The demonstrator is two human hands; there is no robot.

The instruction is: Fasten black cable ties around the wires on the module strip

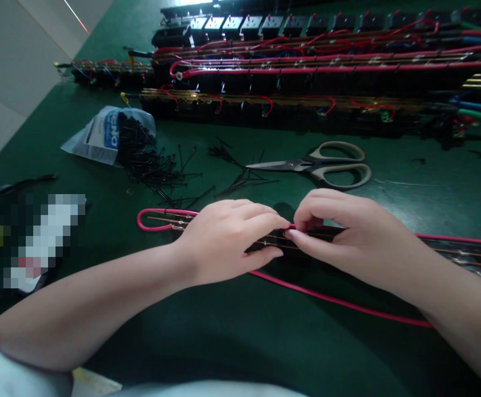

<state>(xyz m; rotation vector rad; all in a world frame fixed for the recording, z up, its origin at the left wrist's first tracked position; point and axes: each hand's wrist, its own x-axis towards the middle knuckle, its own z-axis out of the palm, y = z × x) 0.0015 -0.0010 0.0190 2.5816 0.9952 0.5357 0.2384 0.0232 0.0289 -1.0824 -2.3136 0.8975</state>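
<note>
A long black power strip [450,259] with copper bars lies across the table before me, a red wire [463,239] running along its far edge. My left hand [227,242] rests over the strip, fingers curled across it and the thumb on the near side. Its index fingertip touches the red wire. My right hand [343,231] pinches at the same spot, thumb and bent index finger on the red wire; whether a cable tie is between them is hidden. At the left end the wire makes a loop. A slack length of red wire bows out on the near side.
Scissors [306,165] lie beyond my hands, beside loose black cable ties [240,171]. An opened bag [100,135] spills more ties to the left. Several wired strips [265,105] line the back. A blurred-out pale object [46,237] and dark cables [0,204] sit at left.
</note>
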